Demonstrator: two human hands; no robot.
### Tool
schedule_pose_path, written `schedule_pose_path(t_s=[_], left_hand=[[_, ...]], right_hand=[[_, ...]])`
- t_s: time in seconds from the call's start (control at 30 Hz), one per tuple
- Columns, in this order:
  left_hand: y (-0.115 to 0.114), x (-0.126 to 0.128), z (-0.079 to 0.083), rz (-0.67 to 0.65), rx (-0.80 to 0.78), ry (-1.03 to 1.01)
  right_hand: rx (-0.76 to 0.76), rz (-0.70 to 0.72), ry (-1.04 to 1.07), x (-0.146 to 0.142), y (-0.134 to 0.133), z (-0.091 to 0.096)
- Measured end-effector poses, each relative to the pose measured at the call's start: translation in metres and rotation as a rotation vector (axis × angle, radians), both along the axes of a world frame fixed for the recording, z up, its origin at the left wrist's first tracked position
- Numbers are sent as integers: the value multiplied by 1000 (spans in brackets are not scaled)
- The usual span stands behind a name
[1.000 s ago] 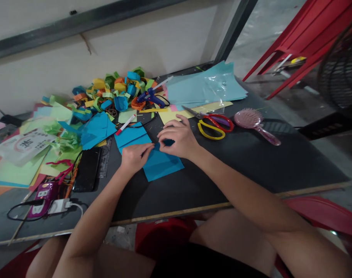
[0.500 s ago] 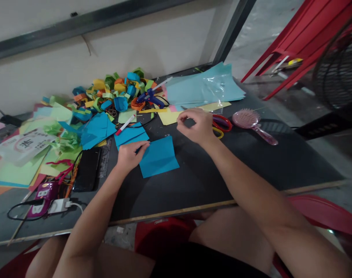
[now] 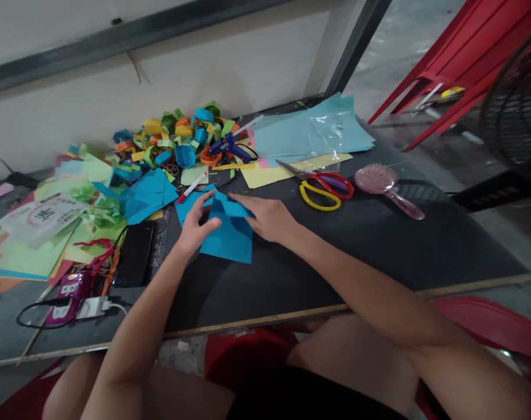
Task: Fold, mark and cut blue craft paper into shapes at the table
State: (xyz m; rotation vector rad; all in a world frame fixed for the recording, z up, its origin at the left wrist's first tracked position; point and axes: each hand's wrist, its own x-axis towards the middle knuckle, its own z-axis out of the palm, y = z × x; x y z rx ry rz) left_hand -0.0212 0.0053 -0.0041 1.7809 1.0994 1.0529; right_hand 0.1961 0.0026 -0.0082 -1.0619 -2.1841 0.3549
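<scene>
A blue paper sheet (image 3: 230,236) is lifted off the dark table (image 3: 335,256), tilted and partly folded. My left hand (image 3: 193,227) grips its left edge, fingers closed on it. At the upper right corner of the sheet, my right hand (image 3: 267,217) holds it with the fingers curled round the paper. More blue sheets (image 3: 149,195) lie just behind and to the left.
Red and yellow scissors (image 3: 324,186) and a pink hairbrush (image 3: 385,184) lie to the right. A blue glue gun (image 3: 230,146), a red-capped marker (image 3: 190,188) and a heap of coloured paper strips (image 3: 173,140) sit at the back. A black phone (image 3: 134,254) and a charger (image 3: 79,297) lie left.
My right hand came back from near the scissors to the blue sheet. Both hands have lifted the sheet off the table and tilted it.
</scene>
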Motion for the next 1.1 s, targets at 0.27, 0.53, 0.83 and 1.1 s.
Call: schedule_pose_path(t_s=[0.27,0.53,0.83,1.1], left_hand=[[20,-35,6,2,-25,118],[13,-27,17,116,377,550],[-5,-11,24,74,213,402],[-13,2,30,-103,167,338]], right_hand=[[-773,-45,728,20,16,12],[-1112,108,878,-5,12,-4],[-185,-60,435,3,9,4],[57,-73,202,-12,-11,21]])
